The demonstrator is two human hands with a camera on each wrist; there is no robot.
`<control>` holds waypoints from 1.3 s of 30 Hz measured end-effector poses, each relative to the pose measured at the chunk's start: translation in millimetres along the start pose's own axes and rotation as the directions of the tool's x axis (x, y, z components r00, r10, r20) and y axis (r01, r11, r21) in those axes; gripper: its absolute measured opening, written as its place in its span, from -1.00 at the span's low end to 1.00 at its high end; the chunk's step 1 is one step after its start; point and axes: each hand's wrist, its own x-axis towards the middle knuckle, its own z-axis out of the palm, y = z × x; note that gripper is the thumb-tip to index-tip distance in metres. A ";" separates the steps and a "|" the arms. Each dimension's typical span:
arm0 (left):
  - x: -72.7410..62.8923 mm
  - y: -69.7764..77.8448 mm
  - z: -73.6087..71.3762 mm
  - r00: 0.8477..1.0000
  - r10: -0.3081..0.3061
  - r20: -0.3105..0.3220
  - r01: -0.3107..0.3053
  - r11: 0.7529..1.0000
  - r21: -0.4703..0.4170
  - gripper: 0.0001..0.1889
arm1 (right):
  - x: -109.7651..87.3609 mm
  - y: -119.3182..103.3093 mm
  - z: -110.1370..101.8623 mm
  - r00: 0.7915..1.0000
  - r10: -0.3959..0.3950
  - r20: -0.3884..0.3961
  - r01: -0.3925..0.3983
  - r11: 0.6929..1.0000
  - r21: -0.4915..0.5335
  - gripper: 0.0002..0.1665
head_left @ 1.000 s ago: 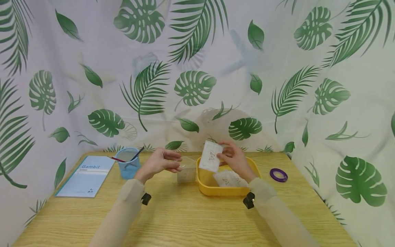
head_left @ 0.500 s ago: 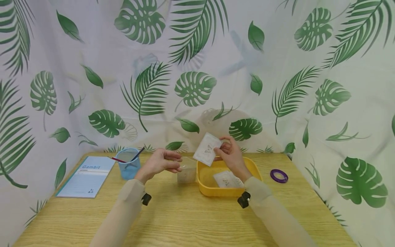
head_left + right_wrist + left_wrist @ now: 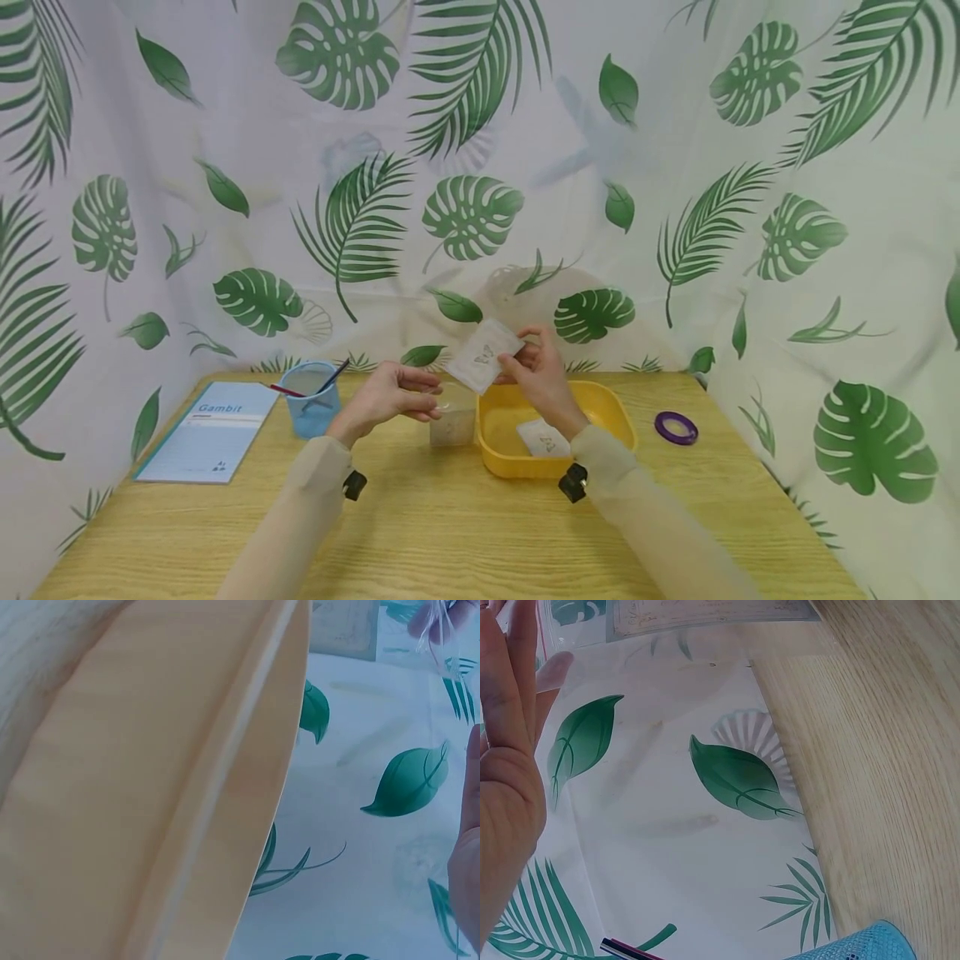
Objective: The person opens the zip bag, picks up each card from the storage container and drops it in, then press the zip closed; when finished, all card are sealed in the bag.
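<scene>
My left hand (image 3: 388, 396) pinches the top of a clear plastic bag (image 3: 452, 427), which hangs just left of the yellow basket and has a pale printed sheet inside. That bag (image 3: 712, 615) crosses the top of the left wrist view. Between the right thumb and fingers, my right hand (image 3: 542, 375) holds a white packet (image 3: 483, 357) with a small butterfly print, tilted above the basket's back left corner. Inside the yellow basket (image 3: 517, 467) lies another butterfly packet (image 3: 543, 439). In the right wrist view the basket's wall (image 3: 112, 787) fills the left; the held packet is not seen there.
A blue mesh pen cup (image 3: 315, 414) with several pens stands left of my left hand, beside a blue notebook (image 3: 210, 433). Right of the basket lies a purple ring-shaped roll (image 3: 677, 428). A leaf-print curtain (image 3: 480, 217) hangs behind the table.
My right hand has moved left with the white packet, which has tilted further and come nearer the plastic bag. One packet shows in the basket now. My left hand has stayed put.
</scene>
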 end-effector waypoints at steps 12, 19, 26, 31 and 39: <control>0.6 -1.6 1.5 1.000 -0.007 -0.015 0.007 1.000 -0.001 -0.54 | 4.6 -1.3 19.5 0.999 -0.038 0.007 0.038 0.999 0.006 -0.62; -0.4 0.1 2.8 1.000 -0.014 -0.014 0.014 1.000 -0.010 -0.54 | 2.7 0.3 21.8 0.995 -0.072 0.067 0.082 0.985 -0.153 -0.62; -0.2 3.6 3.4 1.000 -0.004 -0.001 0.004 1.000 0.001 -0.51 | 3.6 -1.7 23.8 0.986 -0.124 0.108 0.154 0.930 -0.335 -0.66; -0.1 3.6 4.3 1.000 -0.014 -0.010 0.014 1.000 0.010 -0.52 | 1.7 -1.7 27.1 0.977 -0.140 0.160 0.197 0.878 -0.436 -0.70; -0.6 3.9 4.5 1.000 -0.009 -0.016 0.009 1.000 0.015 -0.54 | -3.1 4.2 28.5 0.965 -0.182 0.191 0.252 0.850 -0.463 -0.75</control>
